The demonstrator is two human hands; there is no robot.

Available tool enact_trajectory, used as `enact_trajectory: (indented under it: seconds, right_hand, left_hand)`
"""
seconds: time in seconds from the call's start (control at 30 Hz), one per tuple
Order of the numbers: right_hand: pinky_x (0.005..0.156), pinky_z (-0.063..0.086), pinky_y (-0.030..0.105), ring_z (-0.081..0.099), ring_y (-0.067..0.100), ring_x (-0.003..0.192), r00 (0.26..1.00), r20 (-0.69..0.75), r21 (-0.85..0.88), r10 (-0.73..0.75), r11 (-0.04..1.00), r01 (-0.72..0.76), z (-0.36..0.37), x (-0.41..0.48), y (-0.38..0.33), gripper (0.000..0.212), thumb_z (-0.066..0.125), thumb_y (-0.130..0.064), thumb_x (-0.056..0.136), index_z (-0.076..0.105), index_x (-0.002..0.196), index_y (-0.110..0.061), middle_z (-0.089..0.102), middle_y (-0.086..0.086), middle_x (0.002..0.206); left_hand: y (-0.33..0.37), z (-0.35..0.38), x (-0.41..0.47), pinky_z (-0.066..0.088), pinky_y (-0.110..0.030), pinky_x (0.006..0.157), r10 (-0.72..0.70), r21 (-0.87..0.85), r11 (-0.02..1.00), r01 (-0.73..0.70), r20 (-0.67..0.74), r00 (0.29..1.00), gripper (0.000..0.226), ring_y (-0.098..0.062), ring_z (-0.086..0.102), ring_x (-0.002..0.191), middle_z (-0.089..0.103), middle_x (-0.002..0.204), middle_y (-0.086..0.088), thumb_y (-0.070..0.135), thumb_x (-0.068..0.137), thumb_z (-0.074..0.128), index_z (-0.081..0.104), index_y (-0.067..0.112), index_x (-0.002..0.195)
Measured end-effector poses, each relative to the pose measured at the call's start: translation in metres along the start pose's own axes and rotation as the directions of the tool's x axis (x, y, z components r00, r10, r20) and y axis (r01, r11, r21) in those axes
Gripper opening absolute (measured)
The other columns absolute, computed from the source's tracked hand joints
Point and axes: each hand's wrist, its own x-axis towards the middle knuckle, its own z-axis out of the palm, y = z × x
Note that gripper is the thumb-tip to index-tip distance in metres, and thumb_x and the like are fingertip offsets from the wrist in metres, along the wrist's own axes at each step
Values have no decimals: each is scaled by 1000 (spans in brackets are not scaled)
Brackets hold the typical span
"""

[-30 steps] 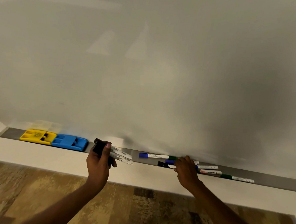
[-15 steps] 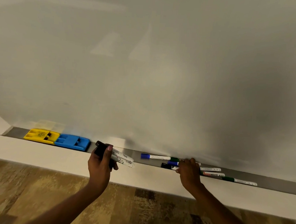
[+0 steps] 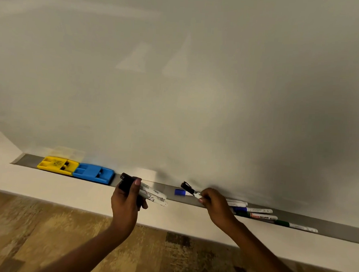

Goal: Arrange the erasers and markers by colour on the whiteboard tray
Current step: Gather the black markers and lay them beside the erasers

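Now, left hand [image 3: 127, 201]: fingers curled round a bundle of black-capped markers [image 3: 150, 194], with the thumb laid over the black caps.
Bundle relative to grip: the caps poke out at the upper left of the fist. The white barrels stick out to the right, over the front edge of the tray [image 3: 27, 160]. How many markers are in the bundle is hard to tell.
Right hand [image 3: 216, 204]: thumb and fingertips pinch the white barrel of a single black marker [image 3: 189, 188].
Single marker relative to grip: it is tilted, and its black cap points up and left, away from the hand and toward the whiteboard [image 3: 176, 94]. The cap end is lifted off the tray.
Blue-capped marker [image 3: 179, 192]: lies in the tray just below the raised black cap, with its barrel hidden behind the right hand.
Remaining markers [image 3: 253, 210]: a loose cluster in the tray just right of the right hand, with blue and green caps among them. One green-capped marker [image 3: 296, 226] lies farthest right.
Yellow eraser [image 3: 57, 165]: at the tray's left end, touching the blue eraser [image 3: 93, 173] on its right.
Blue eraser relative to left hand: just left of the bundle's caps.
Floor [image 3: 44, 232]: wood-patterned, below the wall.
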Motion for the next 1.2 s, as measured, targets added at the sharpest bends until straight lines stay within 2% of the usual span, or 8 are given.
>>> enact_trajectory:
  seconds: [0.13,0.27,0.37,0.47,0.67,0.9,1.07,1.2]
  right_hand:
    - [68,50,23,61,5,65,998,61,268,-5,963,-12,7,-1,-46,19,60,-10,91,55,82,-26,63,-7,72]
    - [68,50,11,67,5,75,995,67,379,-68,925,38,8,-1,-80,20,61,-12,90,56,84,-31,69,-1,82]
    - [79,54,22,69,15,85,990,97,430,-102,901,51,8,2,-98,20,62,-13,90,58,84,-32,71,0,85]
    - [79,54,26,67,10,84,985,130,432,-117,900,50,10,6,-110,16,62,-16,90,59,84,-31,72,0,88]
    - [77,54,27,67,13,86,977,161,382,-140,922,69,17,11,-130,10,68,-21,86,60,88,-27,70,-1,91]
    - [79,57,34,67,16,87,969,199,327,-149,942,78,28,14,-139,16,70,-18,84,57,87,-26,69,3,94]
    - [72,54,30,68,13,82,967,216,349,-135,935,53,31,10,-143,13,69,-23,85,57,90,-23,71,0,90]
    - [70,55,27,68,13,82,964,241,388,-109,921,7,34,4,-146,13,65,-30,88,58,95,-22,71,2,91]
  left_hand:
    - [4,2,-2,41,-23,37,-2,-8,1000,2,9,1000,18,-23,56,44,63,61,-9,40,87,57,63,24,80]
    - [8,3,-2,42,-24,37,11,0,1000,-11,19,1000,19,-24,56,44,63,62,-9,37,88,57,63,21,81]
    - [10,4,-2,42,-24,38,27,21,999,-28,20,999,16,-25,56,44,64,62,-11,34,90,55,63,25,80]
    - [11,6,-4,42,-25,38,10,29,1000,-11,12,1000,15,-27,57,44,65,62,-11,35,90,56,63,26,79]
    - [9,11,-7,41,-25,37,-26,-31,999,26,8,1000,28,-28,56,42,65,61,-16,36,88,57,61,8,91]
    - [9,15,-6,40,-25,36,-8,-62,998,7,-19,1000,26,-30,55,41,64,59,-17,36,89,56,65,13,94]
    - [6,15,-5,41,-24,36,-28,-60,998,26,-39,999,23,-30,55,40,63,59,-19,37,88,57,66,16,89]
    - [4,14,-3,42,-25,35,-65,-45,997,62,-66,996,30,-27,53,39,64,59,-14,37,82,63,64,8,90]
